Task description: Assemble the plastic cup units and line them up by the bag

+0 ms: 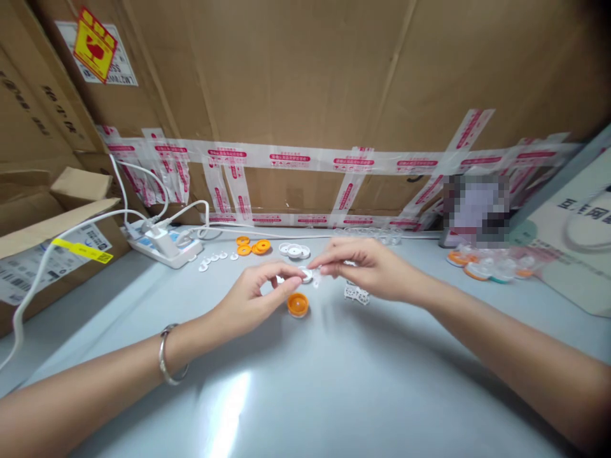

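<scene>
Near the middle of the table, my left hand [265,292] pinches a small white round part [307,276] at its fingertips. My right hand [365,264] meets it from the other side, thumb and forefinger pressed together on a small translucent piece [316,278], which is blurred. Just below the fingertips stands an orange round cup [298,305], its hollow side facing up. White openwork pieces [357,293] lie under my right hand, partly covered by it. Behind the hands is a group of white round caps [294,250].
Orange rings [252,246] and small white stemmed discs [218,257] lie back left. A power strip [165,248] with white cables and an open carton [57,254] stand left. Clear-topped coloured pieces [491,266] lie right. A large cardboard box [286,83] walls off the back.
</scene>
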The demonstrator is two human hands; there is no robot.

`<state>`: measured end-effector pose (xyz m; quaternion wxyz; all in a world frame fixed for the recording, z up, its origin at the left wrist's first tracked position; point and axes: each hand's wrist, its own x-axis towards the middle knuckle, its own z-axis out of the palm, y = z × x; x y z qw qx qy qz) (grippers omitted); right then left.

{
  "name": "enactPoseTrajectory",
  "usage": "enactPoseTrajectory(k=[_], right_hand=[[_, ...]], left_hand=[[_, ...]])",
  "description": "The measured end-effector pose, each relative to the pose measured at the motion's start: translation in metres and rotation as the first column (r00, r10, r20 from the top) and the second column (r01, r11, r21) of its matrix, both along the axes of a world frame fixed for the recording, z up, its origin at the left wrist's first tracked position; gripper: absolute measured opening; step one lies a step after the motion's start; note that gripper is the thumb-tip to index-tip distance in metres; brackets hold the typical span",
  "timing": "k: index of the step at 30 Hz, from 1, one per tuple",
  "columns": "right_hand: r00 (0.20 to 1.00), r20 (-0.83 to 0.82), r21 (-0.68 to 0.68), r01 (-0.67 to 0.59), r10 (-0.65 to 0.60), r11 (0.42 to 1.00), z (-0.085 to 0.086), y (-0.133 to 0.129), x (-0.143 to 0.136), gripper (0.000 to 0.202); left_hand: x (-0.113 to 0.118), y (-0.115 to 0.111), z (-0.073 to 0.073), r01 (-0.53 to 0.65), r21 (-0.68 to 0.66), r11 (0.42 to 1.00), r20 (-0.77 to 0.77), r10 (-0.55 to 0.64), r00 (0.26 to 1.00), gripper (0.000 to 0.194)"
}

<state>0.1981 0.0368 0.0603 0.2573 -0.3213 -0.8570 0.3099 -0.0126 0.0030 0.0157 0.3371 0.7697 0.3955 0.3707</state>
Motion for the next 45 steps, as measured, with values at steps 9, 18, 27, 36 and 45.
enactPoseTrajectory(k=[9, 18, 27, 36, 45], right_hand=[[0.989, -0.056, -0.149, 0.128, -0.138, 0.98, -0.009, 0.002, -0.003, 0.02], [0.765, 0.644, -0.151, 0.089, 0.03, 0.984, -0.017, 0.041, 0.038, 0.018], [0.892, 0.452, -0.224, 0.141, -0.025, 0.964, -0.021, 0.037, 0.027, 0.015], [0.971, -0.155, -0.581, 0.058, -0.181, 0.812, -0.043, 0.003, -0.018, 0.026], [0.934, -0.265, -0.741, -0.037, -0.241, 0.671, -0.043, -0.002, -0.021, 0.027]], left_hand=[[0.005, -0.003, 0.002, 0.027, -0.399, 0.916, 0.191, 0.054, 0.98, 0.021], [-0.002, 0.01, -0.006, -0.008, -0.418, 0.908, 0.291, 0.142, 0.946, 0.016], [-0.002, 0.009, -0.011, -0.069, -0.298, 0.952, 0.061, 0.092, 0.994, 0.022], [-0.001, -0.006, -0.011, 0.146, 0.501, 0.853, -0.511, 0.155, 0.846, 0.014], [-0.002, -0.006, -0.013, 0.174, 0.66, 0.73, -0.612, 0.389, 0.688, 0.018]])
